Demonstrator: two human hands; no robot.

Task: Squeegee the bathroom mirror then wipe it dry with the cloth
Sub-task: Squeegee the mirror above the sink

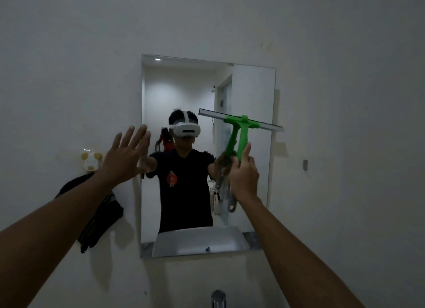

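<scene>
A frameless rectangular mirror hangs on the pale wall. My right hand grips the handle of a green squeegee, whose grey blade lies tilted against the mirror's right half at mid height. A grey cloth seems to dangle from the same hand, partly seen as a reflection. My left hand is flat with fingers spread at the mirror's left edge, holding nothing. The mirror reflects a person wearing a white headset.
A dark striped towel hangs on the wall left of the mirror, below a small yellow and white hook. A chrome tap pokes up at the bottom edge. A small hook sits on the wall to the right.
</scene>
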